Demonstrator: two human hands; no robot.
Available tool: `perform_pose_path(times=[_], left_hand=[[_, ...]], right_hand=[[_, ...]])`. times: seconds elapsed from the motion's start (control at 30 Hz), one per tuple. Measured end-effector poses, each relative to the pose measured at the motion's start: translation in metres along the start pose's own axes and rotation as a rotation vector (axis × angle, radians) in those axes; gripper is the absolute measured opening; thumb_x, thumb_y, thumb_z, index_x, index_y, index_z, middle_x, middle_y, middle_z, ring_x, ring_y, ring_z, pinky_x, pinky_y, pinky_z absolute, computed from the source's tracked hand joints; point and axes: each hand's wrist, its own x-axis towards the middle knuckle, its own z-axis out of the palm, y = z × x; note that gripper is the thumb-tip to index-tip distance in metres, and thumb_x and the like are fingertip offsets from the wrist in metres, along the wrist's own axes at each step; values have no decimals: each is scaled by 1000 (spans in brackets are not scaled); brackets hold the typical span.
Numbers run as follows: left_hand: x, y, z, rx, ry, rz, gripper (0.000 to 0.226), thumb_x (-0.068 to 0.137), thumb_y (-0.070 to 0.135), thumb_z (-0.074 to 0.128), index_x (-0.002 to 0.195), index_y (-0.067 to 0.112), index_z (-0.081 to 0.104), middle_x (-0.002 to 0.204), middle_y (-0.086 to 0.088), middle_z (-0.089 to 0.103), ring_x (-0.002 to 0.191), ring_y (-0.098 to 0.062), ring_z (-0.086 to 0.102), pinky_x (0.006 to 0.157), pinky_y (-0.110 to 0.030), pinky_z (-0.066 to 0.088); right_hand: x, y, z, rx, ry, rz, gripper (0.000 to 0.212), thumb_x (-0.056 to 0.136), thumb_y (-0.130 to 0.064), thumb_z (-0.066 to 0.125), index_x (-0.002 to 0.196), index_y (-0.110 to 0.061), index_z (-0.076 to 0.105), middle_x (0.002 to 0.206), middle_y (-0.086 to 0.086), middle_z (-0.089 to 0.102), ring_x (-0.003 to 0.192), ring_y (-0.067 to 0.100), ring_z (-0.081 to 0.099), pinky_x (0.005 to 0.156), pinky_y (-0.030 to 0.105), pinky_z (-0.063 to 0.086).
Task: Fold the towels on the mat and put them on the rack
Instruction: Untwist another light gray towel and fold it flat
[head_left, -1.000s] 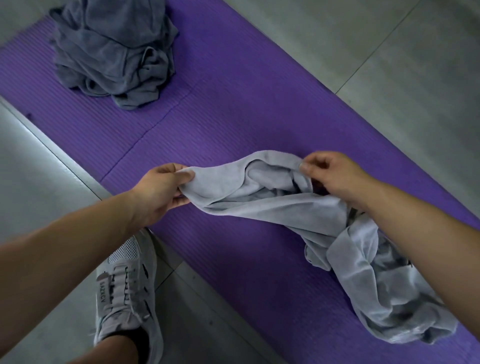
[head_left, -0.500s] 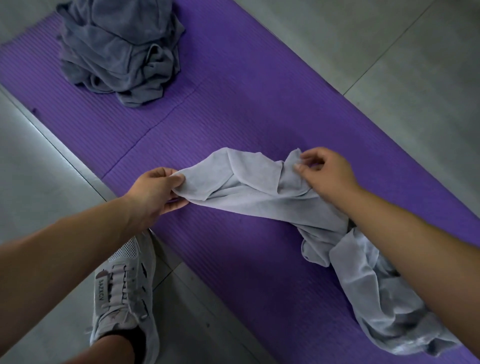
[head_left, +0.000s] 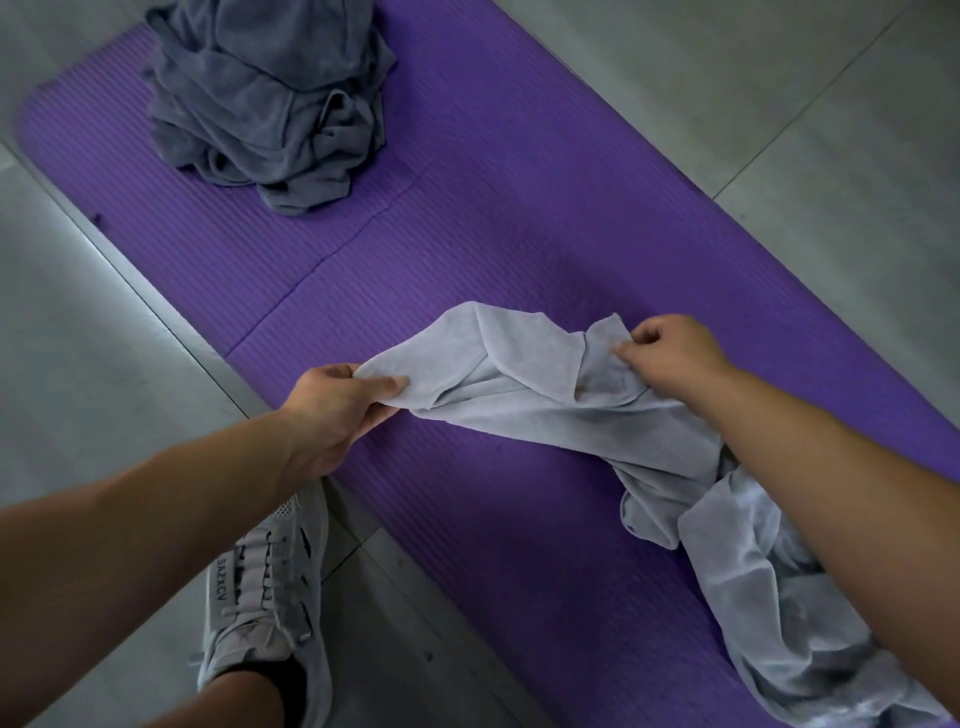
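Note:
A light grey towel (head_left: 524, 395) hangs crumpled above the purple mat (head_left: 519, 218). My left hand (head_left: 332, 405) pinches its left corner between thumb and fingers. My right hand (head_left: 670, 356) grips another edge of the same towel further right. The rest of the cloth trails down under my right forearm into a heap (head_left: 800, 639) on the mat at the lower right. A pile of darker grey towels (head_left: 270, 98) lies bunched at the mat's far left end. No rack is in view.
The mat lies diagonally on a grey tiled floor (head_left: 779, 104). My left foot in a grey laced shoe (head_left: 265, 592) stands on the floor just beside the mat's near edge.
Both hands have drawn the towel's top edge further apart, and the cloth between them has opened flatter. My right hand shifted slightly right along the edge.

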Motion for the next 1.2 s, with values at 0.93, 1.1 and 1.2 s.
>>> perform_pose_path(times=[0.93, 1.1, 1.2], left_hand=[[22, 29, -14, -368, -101, -127, 28, 93, 16, 71, 119, 8, 67, 100, -4, 75, 88, -15, 73, 72, -31, 60], [17, 28, -14, -413, -121, -171, 27, 99, 10, 63, 125, 4, 61, 106, -12, 77, 89, -21, 76, 70, -33, 62], [15, 38, -19, -491, -161, -122, 24, 99, 7, 61, 123, 5, 60, 108, -13, 76, 95, -22, 75, 77, -35, 63]], right_hand=[[79, -99, -60, 191, 420, -138, 13, 96, -26, 60, 98, -14, 65, 88, 2, 60, 76, 17, 54, 53, 20, 35], [83, -96, -50, 230, 383, -6, 18, 90, -29, 62, 88, -12, 67, 81, 5, 64, 74, 27, 64, 68, 32, 54], [86, -87, -45, 310, 336, 99, 17, 86, -31, 62, 81, -15, 66, 78, 3, 65, 78, 33, 72, 69, 53, 63]])
